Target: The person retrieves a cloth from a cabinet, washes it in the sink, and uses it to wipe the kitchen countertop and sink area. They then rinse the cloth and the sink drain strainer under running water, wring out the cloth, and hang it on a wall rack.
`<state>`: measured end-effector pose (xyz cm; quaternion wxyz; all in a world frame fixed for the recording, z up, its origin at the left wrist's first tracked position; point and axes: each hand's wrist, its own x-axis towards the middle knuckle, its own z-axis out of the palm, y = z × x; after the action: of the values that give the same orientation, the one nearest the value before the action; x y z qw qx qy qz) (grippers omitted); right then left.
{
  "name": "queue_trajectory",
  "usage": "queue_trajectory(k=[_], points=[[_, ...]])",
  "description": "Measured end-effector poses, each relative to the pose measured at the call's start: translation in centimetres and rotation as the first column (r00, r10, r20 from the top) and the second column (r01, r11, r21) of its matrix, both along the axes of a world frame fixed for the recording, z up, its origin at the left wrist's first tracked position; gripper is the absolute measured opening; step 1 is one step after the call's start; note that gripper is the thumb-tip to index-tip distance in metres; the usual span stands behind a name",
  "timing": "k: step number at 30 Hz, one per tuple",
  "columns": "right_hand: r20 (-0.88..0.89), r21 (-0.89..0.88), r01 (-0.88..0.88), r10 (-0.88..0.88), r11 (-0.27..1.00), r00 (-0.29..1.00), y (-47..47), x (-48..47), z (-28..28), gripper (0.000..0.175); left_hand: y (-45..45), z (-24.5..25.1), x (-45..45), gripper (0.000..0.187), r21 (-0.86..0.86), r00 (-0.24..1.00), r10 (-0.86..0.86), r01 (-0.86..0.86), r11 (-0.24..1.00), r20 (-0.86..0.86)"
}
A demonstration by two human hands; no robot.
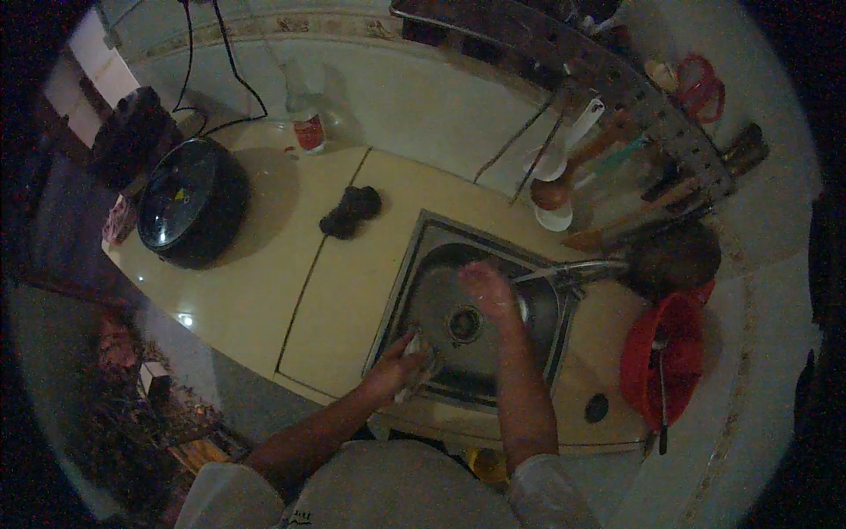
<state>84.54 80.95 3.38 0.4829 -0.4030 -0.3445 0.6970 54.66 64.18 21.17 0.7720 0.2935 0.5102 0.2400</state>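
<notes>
My left hand is closed around a crumpled pale cloth at the near left edge of the steel sink. Over the basin, near the tip of the metal faucet, my right hand has its fingers spread apart, and I see nothing in it. A round drain lies between the two hands in the basin floor. Two small dark round objects sit on the counter to the left behind the sink.
A black pot with a glass lid stands on the counter's left. A bottle with a red label is by the wall. Utensils, including an orange ladle, hang behind the sink. A red basin holding a long-handled utensil is at right.
</notes>
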Motion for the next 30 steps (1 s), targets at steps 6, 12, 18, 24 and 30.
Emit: queue_trajectory(k=[6,12,18,24,30], points=[[0.968,-0.068,-0.578,-0.086,0.813,-0.234,-0.8,-10.8,9.7,0.049,-0.3,-1.2,-1.1,0.081,-0.002,0.997,-0.007,0.007,1.000,-0.077],[0.865,0.455,-0.600,-0.487,0.658,0.121,0.6,-23.1,11.6,0.078,-1.1,-1.6,-1.3,0.080,-0.049,1.000,0.019,-0.020,0.999,-0.014],[0.912,0.325,-0.354,-0.191,0.877,0.363,-2.1,-24.7,12.2,0.085,-3.5,-5.5,-2.6,0.083,-0.053,0.992,-0.109,0.105,0.993,-0.063],[0.913,0.100,-0.071,-0.063,0.993,0.403,-8.6,-9.0,14.1,0.082,-4.3,-6.4,-3.0,0.081,-0.043,0.988,-0.040,0.047,0.998,0.147],[0.932,0.069,-0.044,-0.048,0.997,0.358,-13.1,-6.3,15.1,0.080,1.4,-2.2,-2.3,0.082,0.005,0.996,-0.070,0.070,0.998,-0.047]])
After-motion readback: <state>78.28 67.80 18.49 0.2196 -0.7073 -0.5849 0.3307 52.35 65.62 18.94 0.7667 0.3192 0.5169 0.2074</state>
